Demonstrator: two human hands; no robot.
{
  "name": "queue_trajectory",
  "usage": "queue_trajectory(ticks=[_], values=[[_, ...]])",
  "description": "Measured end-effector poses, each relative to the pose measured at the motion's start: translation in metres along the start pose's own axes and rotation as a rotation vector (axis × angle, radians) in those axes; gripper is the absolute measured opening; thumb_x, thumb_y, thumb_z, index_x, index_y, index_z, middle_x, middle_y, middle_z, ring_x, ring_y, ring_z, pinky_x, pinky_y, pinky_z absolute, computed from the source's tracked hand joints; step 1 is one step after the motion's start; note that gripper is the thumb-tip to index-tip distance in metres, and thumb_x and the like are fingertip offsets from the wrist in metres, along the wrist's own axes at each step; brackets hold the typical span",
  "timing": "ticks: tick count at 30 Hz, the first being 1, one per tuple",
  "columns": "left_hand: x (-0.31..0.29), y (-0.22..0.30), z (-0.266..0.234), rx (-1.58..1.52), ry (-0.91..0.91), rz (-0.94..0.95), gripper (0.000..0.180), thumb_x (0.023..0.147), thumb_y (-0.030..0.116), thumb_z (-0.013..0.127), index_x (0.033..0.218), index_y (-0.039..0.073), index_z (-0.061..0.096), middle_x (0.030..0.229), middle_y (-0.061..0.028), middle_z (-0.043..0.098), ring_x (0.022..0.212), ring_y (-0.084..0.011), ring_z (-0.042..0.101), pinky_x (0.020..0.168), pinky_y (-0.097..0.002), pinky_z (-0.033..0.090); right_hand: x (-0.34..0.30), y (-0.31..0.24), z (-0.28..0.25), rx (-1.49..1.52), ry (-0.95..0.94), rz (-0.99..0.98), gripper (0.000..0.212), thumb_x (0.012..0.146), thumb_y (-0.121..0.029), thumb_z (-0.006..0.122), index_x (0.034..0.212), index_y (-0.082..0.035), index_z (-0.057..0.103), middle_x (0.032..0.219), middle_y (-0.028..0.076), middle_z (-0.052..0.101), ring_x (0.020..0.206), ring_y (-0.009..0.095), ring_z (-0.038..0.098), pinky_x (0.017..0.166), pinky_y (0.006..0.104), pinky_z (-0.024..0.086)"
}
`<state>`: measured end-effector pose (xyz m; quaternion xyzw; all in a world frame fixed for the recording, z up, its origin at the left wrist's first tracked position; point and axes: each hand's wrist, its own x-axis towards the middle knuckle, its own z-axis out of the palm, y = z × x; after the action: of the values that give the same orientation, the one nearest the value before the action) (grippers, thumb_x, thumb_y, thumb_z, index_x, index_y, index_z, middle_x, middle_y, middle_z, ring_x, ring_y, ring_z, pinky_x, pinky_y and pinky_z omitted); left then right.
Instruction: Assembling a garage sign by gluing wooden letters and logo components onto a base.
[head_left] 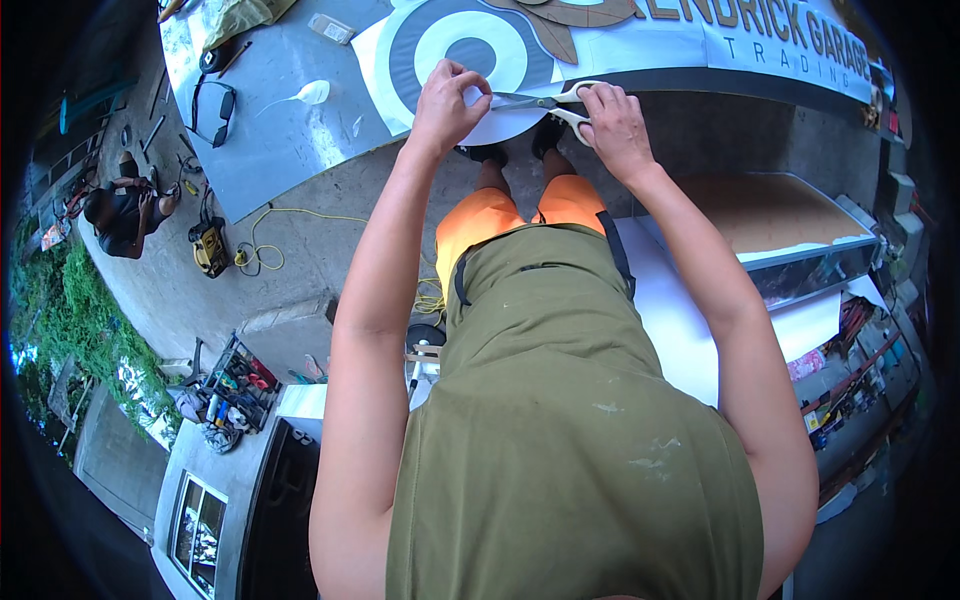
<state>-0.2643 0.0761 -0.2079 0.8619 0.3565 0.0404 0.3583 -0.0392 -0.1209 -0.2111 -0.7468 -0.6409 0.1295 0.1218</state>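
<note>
My left hand point(450, 105) pinches the edge of a white paper sheet point(378, 72) printed with a grey ring design. The sheet lies on the table and its near edge hangs over the table's front. In my right hand point(615, 128) is a pair of scissors point(548, 103) with pale handles. Its fingers pass through the handle loops, and the blades point left toward my left hand, at the paper. The blade tips meet the paper beside my left fingers, so I cannot tell how far they reach into it.
On the grey table point(290, 165) lie sunglasses point(226, 112), a white spoon-shaped piece point(312, 93) and a small clear pack point(331, 28). Brown leaf-shaped pieces point(580, 12) and a lettered white banner point(785, 45) lie beyond. A person point(128, 208) crouches at left, near a yellow-black tool point(208, 247) with a cord.
</note>
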Motion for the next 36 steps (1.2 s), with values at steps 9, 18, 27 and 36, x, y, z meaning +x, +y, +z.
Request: queue_trajectory(ticks=[9, 18, 27, 36], values=[[0.001, -0.003, 0.003, 0.001, -0.006, -0.017, 0.018, 0.082, 0.021, 0.080, 0.096, 0.010, 0.080, 0.107, -0.0113, 0.059, 0.102, -0.0283, 0.063, 0.092, -0.0393, 0.055, 0.007, -0.006, 0.006, -0.024, 0.001, -0.018, 0.050, 0.077, -0.016, 0.084, 0.121, -0.011, 0.062, 0.114, 0.005, 0.060, 0.108, 0.023, 0.059, 0.086, 0.0394, 0.045], [0.002, -0.005, 0.005, 0.003, 0.011, -0.014, 0.018, 0.082, 0.022, 0.079, 0.095, 0.010, 0.080, 0.106, -0.0111, 0.060, 0.102, -0.0279, 0.062, 0.091, -0.0391, 0.055, 0.012, -0.007, 0.012, -0.048, 0.050, -0.048, 0.042, 0.078, -0.017, 0.082, 0.115, -0.012, 0.064, 0.107, 0.004, 0.061, 0.101, 0.021, 0.061, 0.082, 0.0388, 0.044], [0.001, -0.005, 0.004, 0.006, 0.006, -0.019, 0.019, 0.081, 0.023, 0.080, 0.095, 0.009, 0.080, 0.106, -0.0105, 0.060, 0.100, -0.0275, 0.062, 0.090, -0.0386, 0.055, 0.015, -0.007, 0.016, -0.099, 0.097, -0.068, 0.032, 0.080, -0.017, 0.077, 0.109, -0.014, 0.065, 0.098, 0.002, 0.059, 0.092, 0.019, 0.061, 0.077, 0.0377, 0.040], [0.001, -0.005, 0.006, 0.021, 0.008, -0.011, 0.019, 0.081, 0.023, 0.080, 0.094, 0.009, 0.080, 0.107, -0.0110, 0.059, 0.100, -0.0278, 0.063, 0.090, -0.0387, 0.055, 0.014, -0.007, 0.017, -0.120, 0.089, -0.056, 0.027, 0.082, -0.019, 0.075, 0.108, -0.015, 0.066, 0.096, 0.001, 0.059, 0.090, 0.018, 0.061, 0.077, 0.0378, 0.040]])
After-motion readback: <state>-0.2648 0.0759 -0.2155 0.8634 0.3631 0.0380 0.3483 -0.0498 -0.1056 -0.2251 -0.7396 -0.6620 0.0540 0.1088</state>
